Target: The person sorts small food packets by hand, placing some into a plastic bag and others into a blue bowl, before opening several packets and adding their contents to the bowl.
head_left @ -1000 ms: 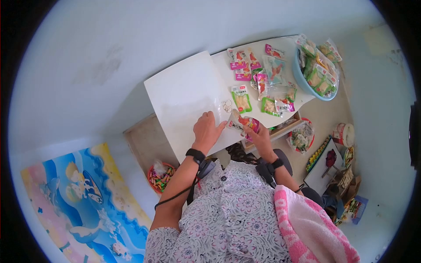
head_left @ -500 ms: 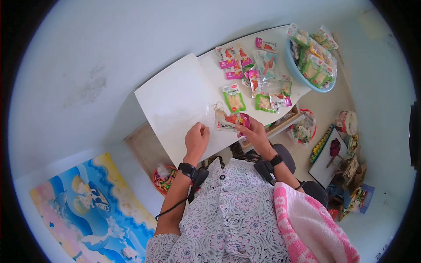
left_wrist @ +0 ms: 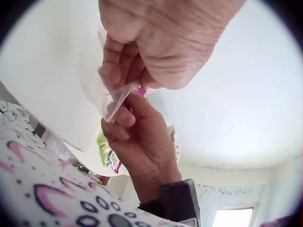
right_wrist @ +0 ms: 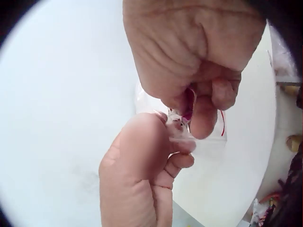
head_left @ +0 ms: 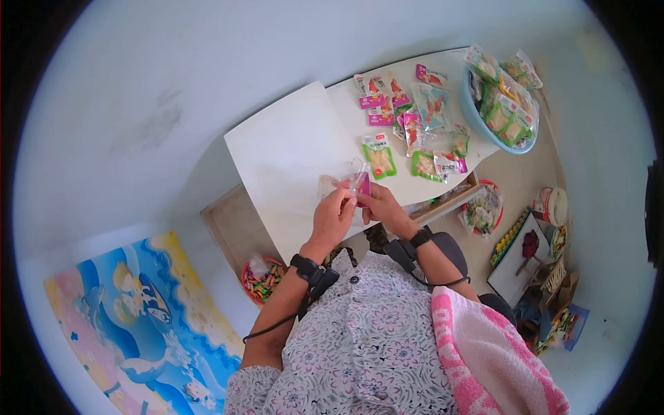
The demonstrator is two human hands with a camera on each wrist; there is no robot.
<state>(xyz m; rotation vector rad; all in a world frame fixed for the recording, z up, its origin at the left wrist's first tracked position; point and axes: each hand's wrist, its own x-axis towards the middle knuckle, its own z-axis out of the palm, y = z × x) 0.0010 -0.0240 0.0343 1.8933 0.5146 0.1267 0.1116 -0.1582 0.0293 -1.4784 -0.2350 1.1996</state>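
Observation:
Over the front edge of the white table (head_left: pixel 287 149), both hands meet at one small packet. The left hand (head_left: pixel 333 220) pinches clear plastic film (left_wrist: pixel 116 97) between thumb and fingers. Just right of it the right hand (head_left: pixel 387 211) grips the packet's magenta part (head_left: pixel 365 187); a bit of that magenta (right_wrist: pixel 189 104) shows between its fingers in the right wrist view. Fingertips of the two hands nearly touch, and they hide much of the packet. Close beyond them lies a green-edged packet (head_left: pixel 379 158).
Several magenta and green packets (head_left: pixel 380 114) lie on the table's right half. A blue basin (head_left: pixel 474 114) heaped with packets stands at its right end. Below are an open drawer (head_left: pixel 449 207), a red-rimmed basket (head_left: pixel 496 220) and another basket (head_left: pixel 259 296) of colourful items.
The left hand has moved up and right to the packet and now pinches its film. The right hand has drawn slightly left with the packet, turning it.

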